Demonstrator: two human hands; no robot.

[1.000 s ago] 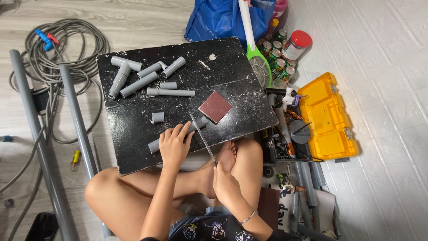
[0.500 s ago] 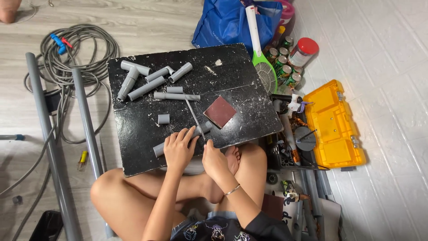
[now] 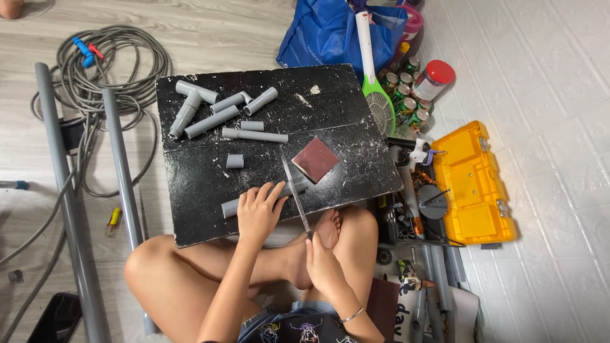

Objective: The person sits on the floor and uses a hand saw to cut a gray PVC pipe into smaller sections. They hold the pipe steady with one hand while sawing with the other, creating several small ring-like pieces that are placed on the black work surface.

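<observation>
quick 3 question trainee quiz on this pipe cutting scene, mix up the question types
1. True or false: the left hand presses a grey pipe onto the black board.
2. The right hand grips: A) saw blade B) brown sanding square C) green swatter
3. Fill in: the toolbox right of the board is ____.

Key: 1 true; 2 A; 3 yellow
</observation>
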